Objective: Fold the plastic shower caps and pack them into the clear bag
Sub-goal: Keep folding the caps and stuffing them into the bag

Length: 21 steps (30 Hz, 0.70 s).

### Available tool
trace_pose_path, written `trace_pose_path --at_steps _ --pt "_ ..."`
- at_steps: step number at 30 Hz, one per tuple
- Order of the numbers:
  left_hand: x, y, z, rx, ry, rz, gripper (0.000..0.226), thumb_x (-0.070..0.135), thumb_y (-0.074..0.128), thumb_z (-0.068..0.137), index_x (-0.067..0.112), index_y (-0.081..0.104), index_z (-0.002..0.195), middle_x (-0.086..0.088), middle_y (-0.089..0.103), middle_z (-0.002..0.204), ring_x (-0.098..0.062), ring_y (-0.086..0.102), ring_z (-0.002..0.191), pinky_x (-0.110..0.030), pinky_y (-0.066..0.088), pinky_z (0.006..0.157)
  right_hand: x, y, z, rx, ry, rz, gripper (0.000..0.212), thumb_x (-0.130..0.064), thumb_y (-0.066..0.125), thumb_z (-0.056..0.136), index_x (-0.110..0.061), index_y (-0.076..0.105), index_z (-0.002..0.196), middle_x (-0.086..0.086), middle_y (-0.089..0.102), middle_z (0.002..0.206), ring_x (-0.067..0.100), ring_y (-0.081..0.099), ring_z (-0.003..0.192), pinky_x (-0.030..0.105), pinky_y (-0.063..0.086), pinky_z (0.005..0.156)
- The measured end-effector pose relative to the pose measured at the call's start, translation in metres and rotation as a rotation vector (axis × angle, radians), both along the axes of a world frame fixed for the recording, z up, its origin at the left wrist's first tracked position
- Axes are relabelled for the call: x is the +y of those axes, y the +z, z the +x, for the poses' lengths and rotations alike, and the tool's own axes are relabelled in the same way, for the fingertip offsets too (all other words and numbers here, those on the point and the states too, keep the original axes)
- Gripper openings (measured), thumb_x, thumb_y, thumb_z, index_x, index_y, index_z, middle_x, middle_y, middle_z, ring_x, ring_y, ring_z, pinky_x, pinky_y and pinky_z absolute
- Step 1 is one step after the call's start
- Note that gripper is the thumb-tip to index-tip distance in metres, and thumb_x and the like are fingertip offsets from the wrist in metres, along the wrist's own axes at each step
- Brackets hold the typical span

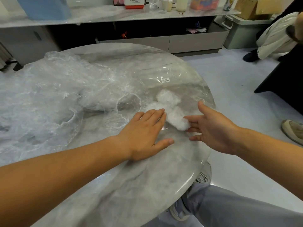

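Folded white shower caps (172,110) sit inside a clear bag (172,82) on a round marble table (131,185). Left hand (144,136) flat, empty; right hand (211,130) open, touching one. Loose caps (54,95) left; shelf (114,15) behind.

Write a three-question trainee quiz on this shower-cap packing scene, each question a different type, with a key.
1. True or false: the left hand lies flat, palm down, on the table.
2. Multiple choice: the loose unfolded shower caps are piled
A. on the floor
B. on the table's left side
C. on the shelf behind
3. Fill in: the right hand has its fingertips at a white folded ____ lying near the clear bag with the barcode label.

Key
1. True
2. B
3. cap
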State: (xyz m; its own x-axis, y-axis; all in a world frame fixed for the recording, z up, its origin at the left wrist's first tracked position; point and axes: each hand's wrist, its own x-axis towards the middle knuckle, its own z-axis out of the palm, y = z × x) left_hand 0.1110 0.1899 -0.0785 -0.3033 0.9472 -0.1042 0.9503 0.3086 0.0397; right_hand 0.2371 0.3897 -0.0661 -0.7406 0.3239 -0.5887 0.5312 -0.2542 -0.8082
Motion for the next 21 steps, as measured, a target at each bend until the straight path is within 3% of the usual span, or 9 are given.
trace_pose_path --at_steps 3,6,9,13,17,20,21 --pt "-0.003 0.002 0.007 0.041 -0.034 0.019 0.092 0.073 0.005 0.092 0.013 0.003 0.161 -0.005 0.002 0.169 -0.021 0.004 0.153 -0.038 0.008 0.121 -0.008 0.002 -0.006 0.051 -0.151 -0.094 0.087 -0.073 0.025 0.098 -0.006 0.046 0.148 0.010 0.060 0.140 0.022 0.057 0.113 0.034 0.046 0.085" --pt "-0.003 0.001 0.011 0.064 -0.047 0.024 0.093 0.073 0.005 0.092 0.011 0.010 0.160 -0.007 0.009 0.168 -0.023 0.012 0.151 -0.038 0.014 0.120 -0.018 0.005 -0.014 0.146 -0.319 -0.245 0.090 -0.069 0.033 0.099 0.001 0.025 0.156 0.017 0.041 0.155 0.028 0.052 0.127 0.033 0.046 0.086" --pt "-0.004 -0.001 0.011 0.073 -0.057 0.018 0.095 0.074 0.002 0.090 0.010 0.017 0.159 -0.008 0.017 0.166 -0.023 0.019 0.149 -0.039 0.018 0.119 -0.024 0.010 -0.018 0.202 -0.432 -0.332 0.081 -0.060 0.044 0.101 0.003 0.033 0.151 0.026 0.034 0.156 0.038 0.053 0.130 0.036 0.052 0.091" --pt "-0.006 -0.003 0.012 0.065 -0.072 -0.015 0.091 0.074 0.007 0.092 0.012 0.019 0.159 -0.007 0.019 0.165 -0.022 0.020 0.148 -0.040 0.019 0.119 -0.024 0.014 -0.015 0.198 -0.493 -0.355 0.064 -0.050 0.059 0.098 -0.003 0.044 0.139 0.034 0.043 0.140 0.046 0.067 0.108 0.046 0.056 0.097" --pt "-0.006 -0.004 0.010 0.041 -0.078 -0.053 0.084 0.074 0.010 0.094 0.020 0.022 0.158 -0.009 0.013 0.167 -0.023 0.013 0.151 -0.042 0.015 0.121 -0.028 0.027 -0.005 0.108 -0.485 -0.218 0.048 -0.035 0.058 0.102 -0.008 0.042 0.139 0.033 0.048 0.131 0.046 0.068 0.103 0.046 0.057 0.092" --pt "-0.009 -0.005 0.010 -0.002 -0.076 -0.058 0.079 0.073 0.013 0.095 0.025 0.021 0.157 -0.010 0.007 0.168 -0.023 0.008 0.153 -0.042 0.012 0.122 -0.033 0.036 0.004 0.037 -0.422 -0.050 0.021 -0.024 0.056 0.103 -0.006 0.054 0.114 0.028 0.057 0.114 0.043 0.069 0.100 0.040 0.058 0.081" --pt "-0.010 -0.005 0.010 -0.019 -0.079 -0.061 0.078 0.073 0.014 0.095 0.026 0.019 0.158 -0.009 0.003 0.168 -0.022 0.005 0.154 -0.042 0.010 0.123 -0.032 0.037 0.007 0.022 -0.415 -0.017 0.025 -0.023 0.057 0.102 -0.008 0.055 0.122 0.027 0.055 0.120 0.043 0.067 0.103 0.040 0.058 0.080"
